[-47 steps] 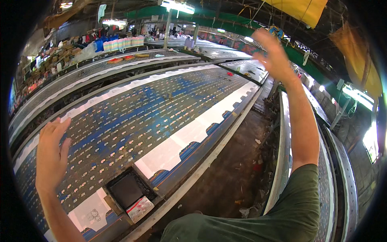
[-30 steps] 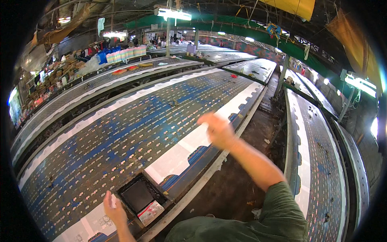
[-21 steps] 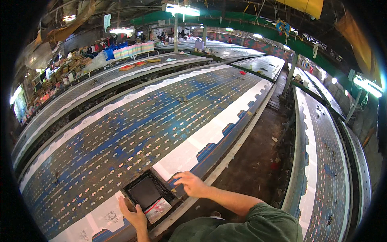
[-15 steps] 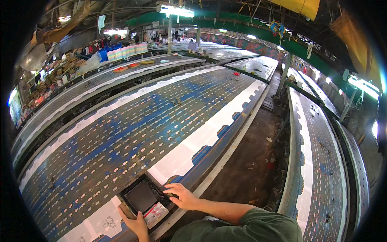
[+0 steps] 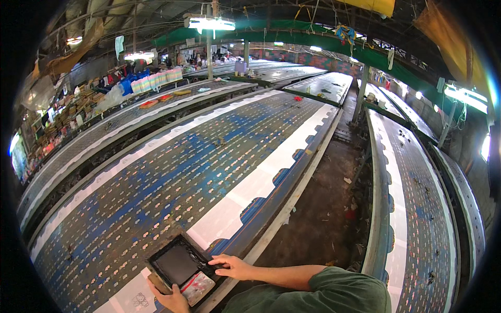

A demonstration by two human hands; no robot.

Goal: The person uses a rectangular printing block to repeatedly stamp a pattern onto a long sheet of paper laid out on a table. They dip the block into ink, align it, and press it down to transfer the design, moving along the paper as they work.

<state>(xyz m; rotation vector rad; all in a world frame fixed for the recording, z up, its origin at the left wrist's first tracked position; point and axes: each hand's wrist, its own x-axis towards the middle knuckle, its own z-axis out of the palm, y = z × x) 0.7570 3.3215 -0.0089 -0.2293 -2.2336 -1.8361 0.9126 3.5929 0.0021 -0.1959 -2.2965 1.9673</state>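
A small printing screen (image 5: 176,262) in a dark frame lies on the white cloth strip along the near edge of the long table. Black ink covers its mesh. My left hand (image 5: 173,299) grips the frame's near-left corner, its thumb over the rim. A red-and-white smeared patch (image 5: 197,288) covers the near end of the frame. At the right side, my right hand (image 5: 230,267) closes on a dark, ink-covered squeegee (image 5: 204,261), partly hidden by the fingers. A line-drawn cartoon figure (image 5: 140,300) shows on the cloth left of the screen.
White cloth strips (image 5: 222,211) line both edges of the long table (image 5: 156,172), whose top is stained blue and dotted with small prints. An aisle (image 5: 318,219) separates it from another printing table (image 5: 412,193) at right. Stacked goods (image 5: 96,96) stand far left; posts (image 5: 360,94) rise between tables.
My right hand has moved down and slightly nearer along the screen's right side, its fingers now closer together. My left hand stays on the frame. The whole view has shifted slightly.
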